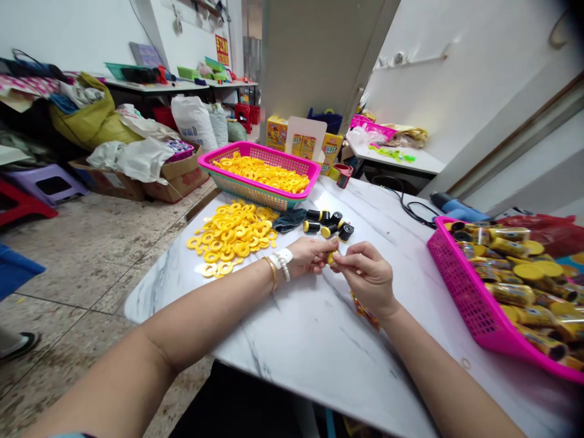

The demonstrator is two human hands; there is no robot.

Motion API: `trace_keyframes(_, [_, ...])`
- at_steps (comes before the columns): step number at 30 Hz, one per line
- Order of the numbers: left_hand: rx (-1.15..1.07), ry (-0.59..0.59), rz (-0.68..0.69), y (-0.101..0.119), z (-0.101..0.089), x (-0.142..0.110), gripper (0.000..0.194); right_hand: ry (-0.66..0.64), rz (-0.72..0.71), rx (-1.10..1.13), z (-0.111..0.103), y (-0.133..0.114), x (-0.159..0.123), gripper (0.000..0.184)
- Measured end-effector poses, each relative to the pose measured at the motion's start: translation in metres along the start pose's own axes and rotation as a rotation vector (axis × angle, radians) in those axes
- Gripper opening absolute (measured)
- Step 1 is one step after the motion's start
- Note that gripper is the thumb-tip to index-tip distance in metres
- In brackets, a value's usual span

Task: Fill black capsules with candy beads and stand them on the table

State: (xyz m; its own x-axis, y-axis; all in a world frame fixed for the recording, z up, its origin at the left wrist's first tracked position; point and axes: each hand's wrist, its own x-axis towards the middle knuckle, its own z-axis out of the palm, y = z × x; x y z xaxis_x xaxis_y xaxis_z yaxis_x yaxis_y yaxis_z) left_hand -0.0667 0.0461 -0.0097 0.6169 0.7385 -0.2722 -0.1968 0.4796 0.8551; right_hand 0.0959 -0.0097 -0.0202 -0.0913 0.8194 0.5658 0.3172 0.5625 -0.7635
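Over the middle of the marble-patterned table, my left hand and my right hand meet, fingers pinched. Between their fingertips is a small yellow printed piece, mostly covered by the fingers, so its exact kind is unclear. Under my right hand lies a stack of colourful printed pieces, partly hidden by the wrist. Just beyond my hands stand and lie several black-and-yellow cylinders, next to a dark cloth. Left of them spreads a heap of flat yellow rings.
A pink basket of yellow rings stands at the back, before printed yellow boxes. On the right, another pink basket holds many wrapped cylinders. Behind it lies a blue heat-gun-like tool with a black cable. A red tape dispenser sits farther back.
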Motion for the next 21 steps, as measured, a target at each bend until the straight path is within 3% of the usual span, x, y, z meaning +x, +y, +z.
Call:
trace_keyframes(2, [-0.024, -0.041, 0.032, 0.000, -0.004, 0.002, 0.047, 0.032, 0.003, 0.019, 0.000, 0.001, 0.002, 0.012])
trace_keyframes(6, [-0.096, -0.103, 0.112, 0.003, -0.008, 0.003, 0.043, 0.084, 0.165, 0.235, -0.004, 0.002, 0.011, 0.030])
trace_keyframes(9, [-0.109, -0.109, 0.126, 0.005, -0.009, 0.001, 0.045, 0.058, 0.224, 0.256, -0.007, 0.004, 0.015, 0.022])
trace_keyframes(15, [-0.055, -0.031, 0.096, 0.002, -0.008, 0.002, 0.044, 0.067, 0.085, 0.137, -0.008, 0.009, 0.011, 0.003])
trace_keyframes(21, [-0.080, -0.017, 0.086, -0.001, -0.006, 0.003, 0.047, -0.046, -0.019, -0.020, -0.014, 0.010, 0.008, 0.016])
